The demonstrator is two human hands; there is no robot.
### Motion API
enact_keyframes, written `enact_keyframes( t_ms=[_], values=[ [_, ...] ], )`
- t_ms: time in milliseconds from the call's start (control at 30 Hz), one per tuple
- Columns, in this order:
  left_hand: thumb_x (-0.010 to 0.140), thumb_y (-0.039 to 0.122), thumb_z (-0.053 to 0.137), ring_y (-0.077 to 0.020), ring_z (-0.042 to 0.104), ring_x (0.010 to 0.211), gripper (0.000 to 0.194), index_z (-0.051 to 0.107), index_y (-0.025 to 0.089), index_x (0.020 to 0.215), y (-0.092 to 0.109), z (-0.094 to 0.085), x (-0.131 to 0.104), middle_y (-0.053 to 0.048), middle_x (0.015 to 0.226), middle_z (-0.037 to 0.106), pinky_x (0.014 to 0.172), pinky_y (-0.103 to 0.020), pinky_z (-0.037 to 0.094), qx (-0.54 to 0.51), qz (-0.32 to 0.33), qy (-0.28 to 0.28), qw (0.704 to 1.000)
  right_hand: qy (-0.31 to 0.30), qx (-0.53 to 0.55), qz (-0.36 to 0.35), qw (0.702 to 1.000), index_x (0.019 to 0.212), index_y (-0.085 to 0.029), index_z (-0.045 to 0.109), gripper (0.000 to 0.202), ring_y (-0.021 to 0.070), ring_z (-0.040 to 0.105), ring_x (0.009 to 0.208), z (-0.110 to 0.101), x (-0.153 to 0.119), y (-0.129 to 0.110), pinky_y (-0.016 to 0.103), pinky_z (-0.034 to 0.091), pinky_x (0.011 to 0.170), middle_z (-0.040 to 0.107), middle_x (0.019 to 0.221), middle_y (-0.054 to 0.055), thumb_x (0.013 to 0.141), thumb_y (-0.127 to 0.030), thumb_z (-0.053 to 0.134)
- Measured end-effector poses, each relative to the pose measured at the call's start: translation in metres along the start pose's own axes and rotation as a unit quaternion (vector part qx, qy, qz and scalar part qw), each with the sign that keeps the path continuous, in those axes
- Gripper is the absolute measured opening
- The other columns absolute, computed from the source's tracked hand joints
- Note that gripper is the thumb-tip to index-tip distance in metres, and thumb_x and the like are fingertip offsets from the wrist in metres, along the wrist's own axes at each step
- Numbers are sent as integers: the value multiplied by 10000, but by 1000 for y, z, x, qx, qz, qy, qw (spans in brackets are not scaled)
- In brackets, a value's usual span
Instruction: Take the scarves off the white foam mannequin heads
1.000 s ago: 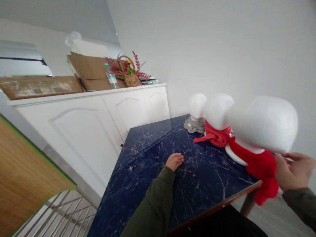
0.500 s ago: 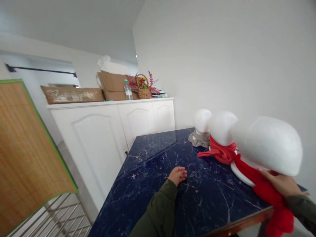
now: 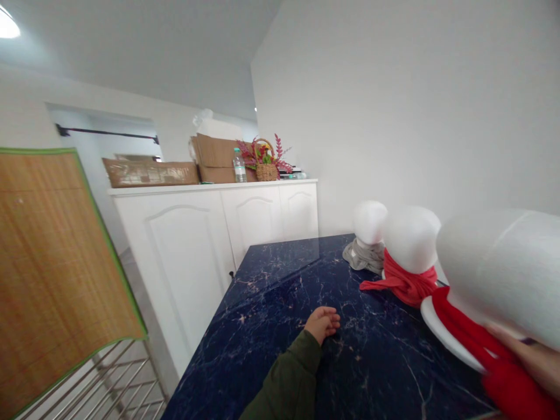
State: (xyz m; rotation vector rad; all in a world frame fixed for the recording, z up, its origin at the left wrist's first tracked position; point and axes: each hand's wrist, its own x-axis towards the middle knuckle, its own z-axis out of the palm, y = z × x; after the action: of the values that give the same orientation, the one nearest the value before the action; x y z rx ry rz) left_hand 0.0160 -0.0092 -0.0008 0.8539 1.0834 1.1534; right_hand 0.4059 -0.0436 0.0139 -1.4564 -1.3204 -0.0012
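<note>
1. My left hand [image 3: 322, 324] is on the blue bench [image 3: 271, 297], fingers a bit curled, with nothing in them.
2. The red scarf [image 3: 470, 338] is under the big white head [image 3: 503, 268].
3. My right hand [image 3: 537, 357] has slid in under that head, so it's up by the scarf there; I can't tell if those fingers pinch.

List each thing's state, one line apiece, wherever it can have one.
Left hand: empty, loosely curled
Right hand: partly hidden, at red scarf
Red scarf: on neck of nearest head
Coral scarf: around neck of middle head
Grey scarf: bunched around neck of farthest head
Bottle: upright, capped
Cabinet doors: closed
Ceiling light: lit
</note>
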Motion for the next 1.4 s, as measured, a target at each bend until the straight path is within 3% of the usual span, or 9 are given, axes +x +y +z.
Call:
enact_keyframes(
  t_ms=[167, 400, 533, 633, 767, 933, 1167, 1267, 1400],
  values=[
    [615, 156, 533, -136, 545, 651, 226, 543, 159, 841, 2, -1, -5, -45, 797, 595, 612, -264, 378, 2, 28, -3, 1000, -88, 70, 33, 993, 1036, -268, 578, 550, 311, 435, 1117, 27, -20, -69, 466, 212, 1025, 605, 1036, 96, 565, -551, 599],
    [677, 249, 606, -221, 426, 1110, 446, 495, 176, 1103, 3, -8, -11, -99, 1176, 508, 948, -307, 290, 102, 274, 56, 955, -122, 286, 16, 950, 1122, -161, 505, 659, 225, 451, 1117, 169, -9, -173, 392, 247, 1029, 528, 1172, 101, 561, -475, 651],
    [722, 260, 557, -210, 305, 1217, 526, 404, 136, 1209, 4, -16, -8, -111, 1317, 374, 1026, -287, 180, 228, 309, 109, 917, -127, 298, 39, 945, 1068, -136, 530, 603, 216, 475, 1085, 241, -12, -191, 360, 297, 995, 557, 1128, 114, 581, -477, 628],
    [732, 273, 540, -223, 311, 1214, 526, 406, 104, 1212, 2, -23, 1, -138, 1309, 380, 1030, -306, 176, 285, 285, 136, 905, -140, 247, 29, 959, 1079, -132, 516, 558, 240, 489, 1055, 268, -19, -181, 391, 339, 941, 571, 1085, 125, 632, -459, 581],
    [694, 299, 590, -254, 362, 1178, 488, 503, 106, 1133, -1, -31, 11, -150, 1247, 450, 1024, -331, 197, 258, 253, 124, 924, -236, 135, -69, 960, 1149, -110, 457, 575, 255, 450, 1082, 260, -30, -152, 408, 314, 943, 508, 1135, 145, 653, -383, 558],
    [719, 321, 551, -216, 386, 1161, 403, 556, 141, 1080, -3, -31, 14, -118, 1209, 490, 1022, -323, 214, 274, 271, 99, 917, -403, 68, -125, 904, 1157, -95, 474, 550, 262, 495, 998, 207, -47, -136, 394, 341, 903, 537, 1065, 162, 671, -343, 548],
    [660, 388, 569, -234, 509, 1012, 414, 607, 96, 950, 2, -26, 13, -140, 1067, 582, 942, -360, 325, 295, 218, 152, 918, -565, 312, -176, 743, 1143, -148, 474, 447, 173, 542, 913, 175, -79, -169, 294, 412, 810, 589, 1014, 74, 698, -186, 484],
    [577, 344, 650, -210, 578, 788, 334, 639, 121, 825, 7, -24, 11, -85, 829, 656, 813, -341, 408, 265, 189, 144, 935, -520, 340, -72, 780, 922, -140, 554, 259, 130, 570, 731, 188, -78, -167, 258, 444, 704, 611, 789, 33, 701, -122, 421],
    [564, 296, 636, -159, 548, 590, 169, 628, 156, 658, 12, -25, 11, -13, 612, 633, 659, -294, 439, 224, 169, 143, 949, -406, 272, 199, 850, 755, -166, 462, 48, 98, 525, 504, 217, -56, -153, 232, 445, 490, 533, 623, -10, 738, -203, 437]
  ],
)
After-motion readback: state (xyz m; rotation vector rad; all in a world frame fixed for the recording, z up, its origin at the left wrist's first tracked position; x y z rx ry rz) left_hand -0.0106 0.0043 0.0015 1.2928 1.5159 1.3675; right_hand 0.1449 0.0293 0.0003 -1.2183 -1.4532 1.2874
